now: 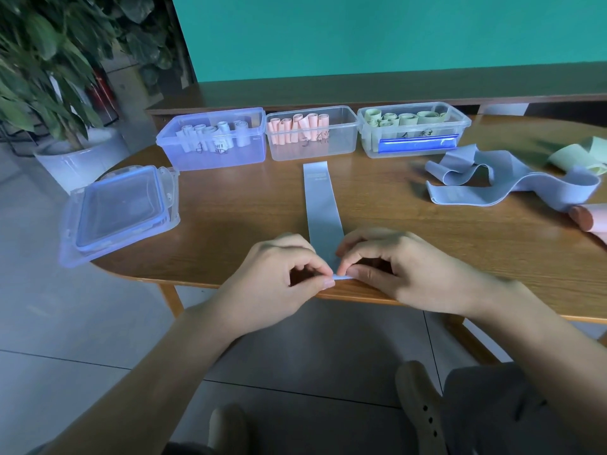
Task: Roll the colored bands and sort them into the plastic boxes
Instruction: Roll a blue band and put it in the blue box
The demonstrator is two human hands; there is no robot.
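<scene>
A light blue band (321, 205) lies flat on the wooden table (230, 211), running from the boxes toward me. At the table's near edge my left hand (279, 277) and my right hand (397, 270) both pinch its near end, which is folded into a small first turn. Three plastic boxes stand in a row at the back: a blue box (215, 159) with rolled blue bands, a clear box (312, 149) with rolled pink bands, and a clear box (414, 151) with rolled green bands.
Stacked box lids (120, 213) lie at the table's left edge. Loose blue bands (502, 180), a green band (578, 156) and a pink band (591, 218) lie at the right. A potted plant (46, 77) stands on the floor at left.
</scene>
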